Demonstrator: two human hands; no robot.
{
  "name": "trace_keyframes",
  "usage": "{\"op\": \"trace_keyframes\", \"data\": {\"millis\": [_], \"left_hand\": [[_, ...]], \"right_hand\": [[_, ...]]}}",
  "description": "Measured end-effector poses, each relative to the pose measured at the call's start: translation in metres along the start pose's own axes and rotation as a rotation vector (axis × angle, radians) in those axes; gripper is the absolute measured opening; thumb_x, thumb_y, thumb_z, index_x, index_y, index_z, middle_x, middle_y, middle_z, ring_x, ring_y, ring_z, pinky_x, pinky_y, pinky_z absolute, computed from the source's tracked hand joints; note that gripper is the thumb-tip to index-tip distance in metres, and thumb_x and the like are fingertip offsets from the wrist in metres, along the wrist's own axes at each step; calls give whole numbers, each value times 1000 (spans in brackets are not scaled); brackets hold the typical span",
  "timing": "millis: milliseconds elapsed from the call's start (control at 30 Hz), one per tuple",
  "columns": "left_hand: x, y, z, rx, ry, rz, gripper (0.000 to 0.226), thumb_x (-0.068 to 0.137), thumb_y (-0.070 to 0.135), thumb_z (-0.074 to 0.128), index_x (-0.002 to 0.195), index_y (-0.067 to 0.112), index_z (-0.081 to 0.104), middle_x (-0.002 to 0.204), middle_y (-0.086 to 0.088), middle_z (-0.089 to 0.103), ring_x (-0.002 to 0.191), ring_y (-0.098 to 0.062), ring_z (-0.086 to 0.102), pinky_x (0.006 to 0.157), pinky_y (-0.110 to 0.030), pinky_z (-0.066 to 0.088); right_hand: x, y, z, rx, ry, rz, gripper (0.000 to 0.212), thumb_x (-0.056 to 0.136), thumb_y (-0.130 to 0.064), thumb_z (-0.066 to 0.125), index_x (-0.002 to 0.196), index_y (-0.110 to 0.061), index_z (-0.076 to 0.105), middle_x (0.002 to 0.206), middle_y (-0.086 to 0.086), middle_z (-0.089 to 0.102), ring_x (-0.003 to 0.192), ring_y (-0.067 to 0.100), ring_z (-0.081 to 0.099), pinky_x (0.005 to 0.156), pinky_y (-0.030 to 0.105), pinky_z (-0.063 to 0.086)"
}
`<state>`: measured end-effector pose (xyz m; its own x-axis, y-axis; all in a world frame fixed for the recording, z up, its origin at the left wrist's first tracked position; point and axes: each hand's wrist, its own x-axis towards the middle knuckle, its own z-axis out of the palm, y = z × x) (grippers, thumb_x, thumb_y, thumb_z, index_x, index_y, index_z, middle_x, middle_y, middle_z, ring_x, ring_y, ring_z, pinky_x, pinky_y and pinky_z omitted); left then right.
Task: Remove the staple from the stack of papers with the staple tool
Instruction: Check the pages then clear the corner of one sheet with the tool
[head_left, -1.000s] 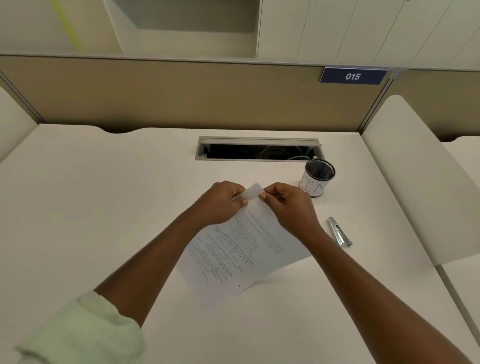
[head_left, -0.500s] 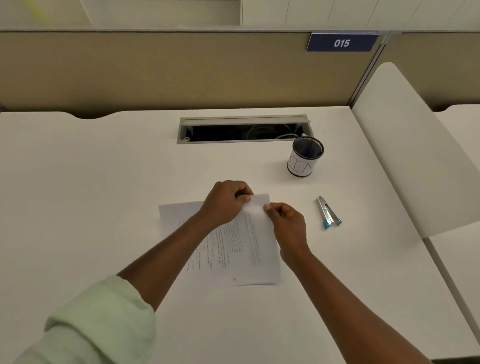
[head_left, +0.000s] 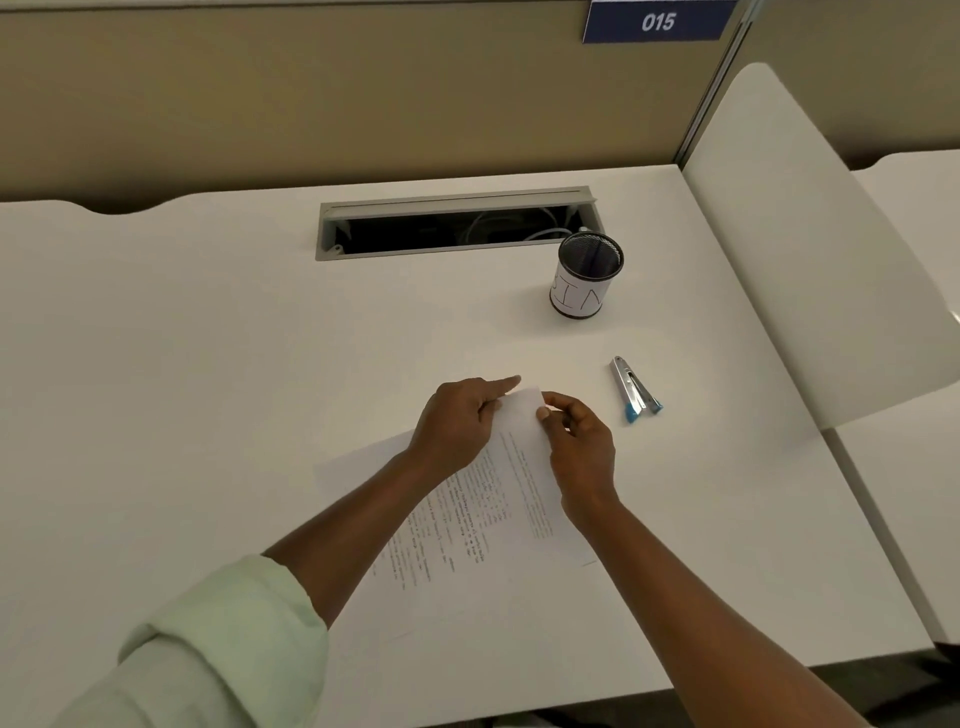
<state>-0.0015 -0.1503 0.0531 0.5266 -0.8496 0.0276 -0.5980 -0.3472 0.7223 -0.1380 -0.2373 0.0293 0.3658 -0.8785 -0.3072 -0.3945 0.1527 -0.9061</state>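
In the head view, thin white printed papers (head_left: 483, 519) are laid flat on a smooth white desk (head_left: 208, 364), their far corner pinched between the left hand (head_left: 457, 421) and the right hand (head_left: 576, 447), fingers closed on the sheet. The staple cannot be made out. A slim metal staple tool (head_left: 635, 389) with blue tips is seen just right of the hands, untouched. A black mesh cup (head_left: 587, 275) is stood farther back.

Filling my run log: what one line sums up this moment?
left hand: holds white printed paper stack corner | right hand: same | silver blue-tipped staple remover: untouched
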Motion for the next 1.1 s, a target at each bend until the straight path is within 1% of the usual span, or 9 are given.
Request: {"op": "trace_keyframes", "data": {"millis": [167,367,467,633,767,867,900,967,1100], "left_hand": [[-4,-3,11,22,6,-11,33,99,6,52,125,12,71,120,-8,75,108,-20,69,93,-21,48],[-5,0,16,-3,31,1,29,97,5,53,118,7,73,117,-9,76,109,-22,70,99,-32,52],[-5,3,18,-8,46,-12,27,96,3,54,114,5,74,114,-11,77,106,-23,70,96,-29,51],[-4,7,21,-37,38,-103,19,96,9,59,106,8,75,101,-6,78,91,-19,70,82,-30,56],[1,6,24,-74,39,-222,11,94,12,64,94,10,75,90,-2,76,80,-12,64,66,-12,43],[4,6,23,-72,25,-245,10,93,10,65,90,10,75,86,1,73,77,-8,60,63,-9,38],[4,6,22,-74,22,-250,10,93,9,65,89,10,75,84,1,72,76,-6,60,63,-8,37],[5,4,20,-80,16,-253,10,92,7,66,87,10,74,81,2,71,74,-6,60,62,-9,38],[5,2,18,-72,15,-262,10,92,6,66,87,9,75,82,0,72,76,-8,61,63,-10,40]], "right_hand": [[0,10,-4,-9,1,1,14,97,-33,63,105,-43,70,95,-15,74,94,20,71,91,49,59],[-1,15,-5,-64,4,-30,20,98,-38,60,98,-57,65,85,-38,69,88,12,70,85,40,61],[-5,14,-4,-84,3,-53,24,98,-39,59,96,-63,63,84,-51,62,85,8,70,82,35,60],[-6,18,-4,-94,3,-78,29,95,-44,58,91,-73,61,86,-51,63,85,8,71,78,31,59],[-4,24,-4,-118,-19,-98,20,98,-37,60,110,-51,68,87,-28,72,83,10,71,81,37,61],[0,21,-12,-217,49,-226,29,96,-35,66,124,-32,66,93,-15,73,81,0,69,83,34,60],[4,20,-19,-290,112,-300,35,94,-35,69,128,-26,65,100,-8,73,87,3,69,84,36,59],[17,18,-34,-528,270,-390,55,90,-41,72,137,-15,58,121,9,66,109,27,64,89,44,53],[44,23,-68,-839,387,-161,93,80,-63,72,144,-2,44,139,22,51,121,43,52,94,51,46]]}}
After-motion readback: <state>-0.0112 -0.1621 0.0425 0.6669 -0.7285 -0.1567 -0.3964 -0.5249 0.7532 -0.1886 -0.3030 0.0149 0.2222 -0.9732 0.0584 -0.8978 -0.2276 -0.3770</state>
